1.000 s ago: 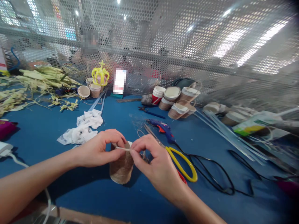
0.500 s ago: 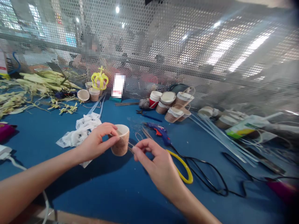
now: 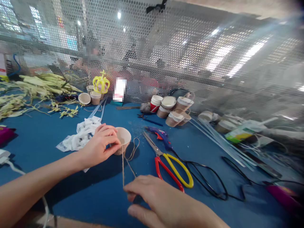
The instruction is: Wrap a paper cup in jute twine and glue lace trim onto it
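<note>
A small cup [image 3: 125, 134] with a pale inside and brown twine around its outside stands on the blue table, tilted slightly toward me. My left hand [image 3: 102, 144] is closed on its left rim, fingertips pinching the cup wall. From the cup, a length of twine [image 3: 123, 167] runs taut down to my right hand [image 3: 152, 198], which grips it with its fingers; the thumb is apart and the exact hold is partly hidden. A slack loop of the twine lies right of the cup. Scissors [image 3: 159, 153] with red and yellow handles lie beside my right hand.
A blue glue gun [image 3: 163, 139] with a black cable lies behind the scissors. Crumpled white material [image 3: 80, 134] is left of the cup. Several cups [image 3: 174, 117], clear glue sticks [image 3: 220, 142], a yellow crown [image 3: 101, 84] and dried husks [image 3: 45, 84] line the back.
My right hand has moved toward me and down, drawing the twine out from the cup. The scissors are now uncovered. My left hand stays on the cup.
</note>
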Available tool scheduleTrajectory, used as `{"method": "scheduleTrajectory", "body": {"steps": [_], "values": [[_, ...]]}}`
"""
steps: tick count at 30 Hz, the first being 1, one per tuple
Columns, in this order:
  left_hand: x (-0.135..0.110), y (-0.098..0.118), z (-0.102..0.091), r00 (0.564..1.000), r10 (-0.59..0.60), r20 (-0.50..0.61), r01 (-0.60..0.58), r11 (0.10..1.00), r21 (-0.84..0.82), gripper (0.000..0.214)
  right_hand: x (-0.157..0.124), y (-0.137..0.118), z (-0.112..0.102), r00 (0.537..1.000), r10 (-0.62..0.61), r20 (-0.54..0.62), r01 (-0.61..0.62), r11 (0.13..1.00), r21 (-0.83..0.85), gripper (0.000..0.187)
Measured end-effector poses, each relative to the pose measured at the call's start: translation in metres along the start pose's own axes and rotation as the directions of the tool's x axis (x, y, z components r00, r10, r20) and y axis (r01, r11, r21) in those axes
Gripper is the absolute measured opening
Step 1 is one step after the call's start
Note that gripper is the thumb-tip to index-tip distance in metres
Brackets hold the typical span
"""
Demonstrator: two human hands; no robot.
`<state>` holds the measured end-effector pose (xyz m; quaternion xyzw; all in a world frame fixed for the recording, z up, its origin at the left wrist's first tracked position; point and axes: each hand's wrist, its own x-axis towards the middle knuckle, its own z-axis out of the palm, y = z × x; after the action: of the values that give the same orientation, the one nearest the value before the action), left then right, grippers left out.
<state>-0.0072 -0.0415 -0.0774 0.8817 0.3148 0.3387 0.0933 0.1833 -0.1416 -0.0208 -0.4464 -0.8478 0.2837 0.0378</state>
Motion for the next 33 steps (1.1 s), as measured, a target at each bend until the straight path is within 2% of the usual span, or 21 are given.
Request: {"method": "scheduleTrajectory", "body": {"steps": [2,3,5,6,7,8,9,11,14,18,21,25,28,31,33], "values": [[0.0,0.0,0.001,1.0,0.018,-0.002,-0.018,0.999,0.034,0.02,0.001,0.003,-0.01,0.998,-0.035,0.044,0.035,0.999,0.012,0.022],[-0.001,-0.001,0.001,1.0,0.021,-0.002,-0.021,0.999,0.042,0.02,0.003,0.009,-0.017,0.999,-0.034,0.018,0.033,0.999,0.022,0.022],[-0.001,-0.002,0.0,1.0,0.026,0.009,-0.026,0.998,0.051,0.018,0.01,0.028,-0.032,0.981,0.066,-0.181,-0.07,0.997,-0.018,0.026],[-0.001,-0.003,-0.001,0.999,0.032,0.023,-0.033,0.998,0.056,0.017,0.014,0.041,-0.039,0.933,0.181,-0.312,-0.208,0.977,-0.052,0.028],[-0.001,-0.003,-0.002,0.998,0.041,0.042,-0.044,0.997,0.061,0.016,0.019,0.056,-0.045,0.85,0.316,-0.422,-0.384,0.919,-0.085,0.03],[-0.001,-0.003,-0.004,0.997,0.053,0.064,-0.057,0.996,0.065,0.016,0.024,0.072,-0.05,0.738,0.451,-0.503,-0.567,0.818,-0.099,0.031],[-0.001,-0.004,-0.006,0.994,0.064,0.085,-0.069,0.995,0.065,0.016,0.029,0.088,-0.053,0.675,0.523,-0.521,-0.653,0.752,-0.092,0.032],[0.0,-0.004,-0.009,0.99,0.077,0.119,-0.084,0.995,0.054,0.017,0.038,0.118,-0.055,0.613,0.61,-0.502,-0.738,0.669,-0.088,0.026],[0.0,-0.006,-0.011,0.987,0.08,0.137,-0.086,0.995,0.039,0.016,0.049,0.148,-0.05,0.572,0.695,-0.435,-0.79,0.61,-0.063,0.025],[0.001,-0.012,-0.007,0.989,0.115,0.096,-0.119,0.992,0.046,0.013,0.054,0.16,-0.048,0.534,0.744,-0.403,-0.796,0.602,0.057,0.03],[0.001,-0.016,-0.003,0.986,0.159,0.04,-0.162,0.985,0.063,0.012,0.049,0.154,-0.052,0.534,0.746,-0.398,-0.738,0.641,0.212,0.028],[0.001,-0.019,-0.002,0.979,0.202,0.019,-0.202,0.973,0.107,0.015,0.037,0.127,-0.053,0.579,0.686,-0.441,-0.536,0.727,0.429,0.017],[0.0,-0.019,-0.002,0.978,0.207,0.015,-0.207,0.964,0.166,0.018,0.024,0.098,-0.048,0.648,0.627,-0.431,-0.377,0.757,0.534,0.011],[0.0,-0.02,-0.001,0.978,0.207,0.004,-0.203,0.958,0.201,0.018,0.015,0.072,-0.036,0.768,0.491,-0.41,-0.155,0.764,0.626,0.028],[0.0,-0.02,0.0,0.983,0.181,-0.008,-0.177,0.969,0.173,0.018,0.013,0.059,-0.025,0.794,0.419,-0.441,-0.087,0.796,0.599,0.025]]}}
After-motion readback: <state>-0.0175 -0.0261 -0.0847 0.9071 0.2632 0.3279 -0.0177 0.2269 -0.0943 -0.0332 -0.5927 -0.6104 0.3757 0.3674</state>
